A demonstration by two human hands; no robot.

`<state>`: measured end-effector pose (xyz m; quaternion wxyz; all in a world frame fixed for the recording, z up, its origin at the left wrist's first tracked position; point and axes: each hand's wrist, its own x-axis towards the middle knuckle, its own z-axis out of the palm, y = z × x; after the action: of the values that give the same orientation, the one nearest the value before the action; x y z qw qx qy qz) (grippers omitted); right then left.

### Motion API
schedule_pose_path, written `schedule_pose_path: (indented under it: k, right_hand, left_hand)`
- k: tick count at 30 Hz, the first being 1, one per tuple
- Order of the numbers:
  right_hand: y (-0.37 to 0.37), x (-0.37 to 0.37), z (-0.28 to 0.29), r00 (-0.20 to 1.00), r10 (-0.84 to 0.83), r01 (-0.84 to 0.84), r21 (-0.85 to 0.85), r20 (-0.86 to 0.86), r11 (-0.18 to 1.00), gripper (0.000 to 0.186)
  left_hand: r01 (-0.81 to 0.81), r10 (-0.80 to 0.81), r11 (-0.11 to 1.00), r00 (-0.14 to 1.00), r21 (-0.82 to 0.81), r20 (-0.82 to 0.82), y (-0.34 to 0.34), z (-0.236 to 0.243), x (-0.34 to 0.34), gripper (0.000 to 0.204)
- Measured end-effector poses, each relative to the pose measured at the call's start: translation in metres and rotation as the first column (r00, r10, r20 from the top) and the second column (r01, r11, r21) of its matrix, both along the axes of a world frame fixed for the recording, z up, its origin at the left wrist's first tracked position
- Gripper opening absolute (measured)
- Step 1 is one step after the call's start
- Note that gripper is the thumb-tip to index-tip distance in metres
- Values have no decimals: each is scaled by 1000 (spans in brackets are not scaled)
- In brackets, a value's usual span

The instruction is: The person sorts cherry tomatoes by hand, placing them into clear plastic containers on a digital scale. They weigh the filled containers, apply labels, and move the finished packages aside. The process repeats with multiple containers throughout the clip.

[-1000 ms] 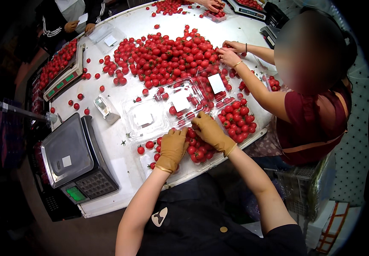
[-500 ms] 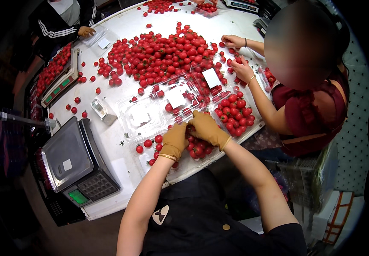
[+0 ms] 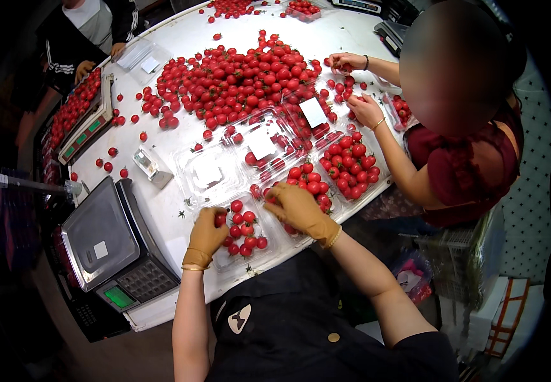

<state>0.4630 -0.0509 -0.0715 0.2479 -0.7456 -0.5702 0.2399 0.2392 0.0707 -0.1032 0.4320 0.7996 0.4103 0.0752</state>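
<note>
Both of my hands wear tan gloves. My left hand (image 3: pixel 205 239) is at the left side of a clear plastic box (image 3: pixel 227 263), its fingertips closed around a cherry tomato (image 3: pixel 220 219). Several red cherry tomatoes (image 3: pixel 248 229) lie loosely in that box. My right hand (image 3: pixel 297 209) hovers between this box and the fuller one to its right, thumb and fingers apart, with nothing visible in them. The middle box's tomatoes (image 3: pixel 310 178) are partly hidden under my right hand. Farther right stands another box heaped with tomatoes (image 3: pixel 350 164).
A large tomato pile (image 3: pixel 243 86) covers the table's middle, behind open clear lids (image 3: pixel 205 175). A scale (image 3: pixel 106 235) stands left, near a small clear container (image 3: pixel 152 165). On the right, a co-worker's hands (image 3: pixel 366 111) handle tomatoes. Another person (image 3: pixel 87 38) stands far left.
My hands have separated: the left moved left and the right slightly downward. More tomatoes are visible in the left and middle boxes. The far-left person's hands have shifted.
</note>
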Motion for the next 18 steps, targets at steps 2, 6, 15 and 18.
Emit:
schedule_pose_path:
  k: [2,6,15,18]
  right_hand:
    - [1,13,-2,985,37,-31,-40,167,999,18]
    - [-2,22,-24,943,174,-158,-79,284,984,18]
    - [-37,53,10,614,-147,165,-56,-776,985,28]
    - [-55,57,33,523,-248,221,-151,-815,963,25]
  left_hand:
    - [179,-139,953,976,246,-169,-9,9,0,31]
    - [177,-192,890,981,421,-7,-21,23,57,27]
    - [332,-312,780,941,530,-130,-25,-14,111,25]
    - [107,-181,894,975,435,132,-21,10,93,19]
